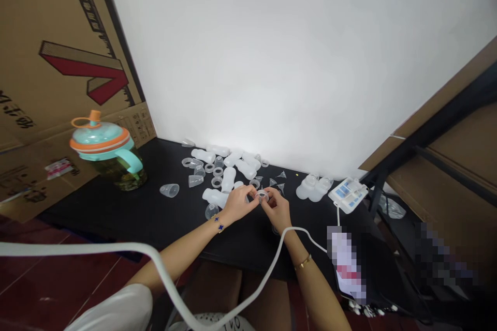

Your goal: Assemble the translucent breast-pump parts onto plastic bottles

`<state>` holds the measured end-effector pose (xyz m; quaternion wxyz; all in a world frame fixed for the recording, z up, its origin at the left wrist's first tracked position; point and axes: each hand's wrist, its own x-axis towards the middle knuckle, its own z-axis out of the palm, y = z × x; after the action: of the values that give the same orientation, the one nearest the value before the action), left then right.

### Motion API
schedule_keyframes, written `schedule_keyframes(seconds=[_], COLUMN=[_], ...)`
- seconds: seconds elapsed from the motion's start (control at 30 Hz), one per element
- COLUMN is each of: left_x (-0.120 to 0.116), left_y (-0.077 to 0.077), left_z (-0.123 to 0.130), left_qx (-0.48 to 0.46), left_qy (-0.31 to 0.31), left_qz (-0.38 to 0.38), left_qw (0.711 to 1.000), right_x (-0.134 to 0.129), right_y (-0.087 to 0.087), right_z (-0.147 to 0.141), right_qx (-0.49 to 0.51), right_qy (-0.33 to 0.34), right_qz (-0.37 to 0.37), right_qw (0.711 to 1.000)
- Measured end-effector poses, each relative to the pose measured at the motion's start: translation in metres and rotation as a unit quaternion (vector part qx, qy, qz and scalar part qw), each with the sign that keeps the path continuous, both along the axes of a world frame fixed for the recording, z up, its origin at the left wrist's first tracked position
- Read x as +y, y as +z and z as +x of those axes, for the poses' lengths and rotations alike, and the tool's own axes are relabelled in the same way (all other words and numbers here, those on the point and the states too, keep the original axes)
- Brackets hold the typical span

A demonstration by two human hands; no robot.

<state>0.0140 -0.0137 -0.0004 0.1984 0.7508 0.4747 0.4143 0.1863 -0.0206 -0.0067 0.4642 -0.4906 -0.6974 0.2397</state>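
Observation:
Both of my hands meet over the black table (155, 217). A small translucent ring (262, 194) is pinched between them. My left hand (239, 201) grips its left side, and my right hand (278, 207) has its fingers closed on the right side. Beyond and to the left lie several white bottles (228, 179), clear rings (216, 182) and clear cups (195, 180). A clear dome-shaped piece (212, 211) rests beside my left wrist. Small clear funnel-like pieces (281, 186) lie just past my right hand.
A teal and orange jug (108, 150) stands at the left by a cardboard box (58, 62). White rounded pieces (313, 187), a power strip (348, 194) and a phone (347, 266) lie on the right. A white cable (155, 256) crosses in front of my forearms.

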Motion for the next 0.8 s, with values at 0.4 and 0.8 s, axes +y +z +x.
schedule_keyframes(seconds=[0.4,0.8], left_x=[0.0008,0.0005], left_y=[-0.0019,0.0014], left_z=[-0.0003,-0.0016], left_qx=[-0.001,-0.106], left_qy=[0.005,-0.065], left_qz=[0.0,-0.036], left_qw=[1.0,0.992], right_x=[-0.001,0.0023], right_y=[0.0009,0.0], right_z=[-0.0009,0.0036], right_qx=[-0.017,-0.056], right_qy=[0.001,0.01], right_qz=[0.009,0.057], right_qw=[1.0,0.997])
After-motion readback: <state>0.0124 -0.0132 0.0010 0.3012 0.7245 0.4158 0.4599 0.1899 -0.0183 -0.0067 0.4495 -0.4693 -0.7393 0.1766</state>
